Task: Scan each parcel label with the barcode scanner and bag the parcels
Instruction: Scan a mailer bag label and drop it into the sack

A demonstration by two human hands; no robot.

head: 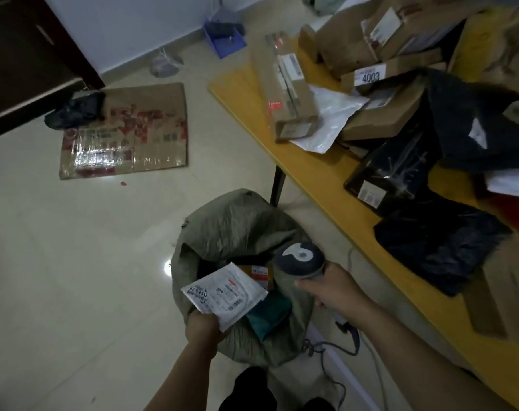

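Observation:
My left hand (203,327) pinches a flat white parcel (225,295) by its near corner, label up, over the open mouth of a grey-green sack (237,223) on the floor. Inside the sack lie a teal packet (268,314) and an orange-labelled parcel (256,272). My right hand (331,287) grips the handle of the dark barcode scanner (299,258), whose head sits just right of the white parcel. The scanner's cable (338,348) trails down to the floor.
A yellow table (317,173) on the right carries several cardboard boxes (285,84), black poly bags (439,241) and a white mailer (329,114). A flattened carton (127,132) and a black bag (74,111) lie on the tiled floor, near a dark cabinet (23,54).

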